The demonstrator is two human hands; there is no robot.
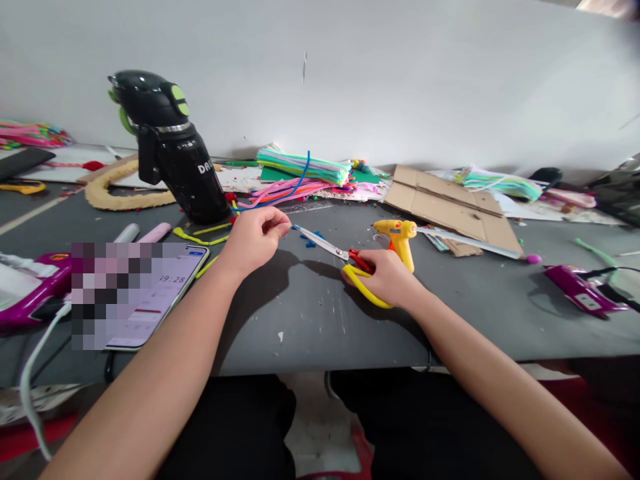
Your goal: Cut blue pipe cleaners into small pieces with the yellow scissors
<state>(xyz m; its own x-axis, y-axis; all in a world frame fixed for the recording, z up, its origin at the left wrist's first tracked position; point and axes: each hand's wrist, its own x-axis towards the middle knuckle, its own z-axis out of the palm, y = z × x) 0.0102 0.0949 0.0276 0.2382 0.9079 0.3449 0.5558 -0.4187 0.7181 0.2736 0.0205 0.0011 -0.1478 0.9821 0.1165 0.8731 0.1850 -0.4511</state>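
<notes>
My left hand [257, 237] pinches a blue pipe cleaner [301, 179]; its long end arcs up behind the hand, and a short tip pokes out past the fingers. My right hand [383, 273] grips scissors [325, 245] with yellow and red handles. Their blades point left and meet the short blue tip at my left fingertips. Several small cut blue pieces [315, 238] lie on the grey table just beyond the blades. A yellow glue gun [397, 237] stands behind my right hand, with a clear glue stick in its back.
A black bottle [183, 160] stands at the back left, near a phone [173, 293]. Bundles of pastel pipe cleaners [305, 167] and flattened cardboard [450, 203] lie along the wall. Purple power strips [583, 288] sit at both sides.
</notes>
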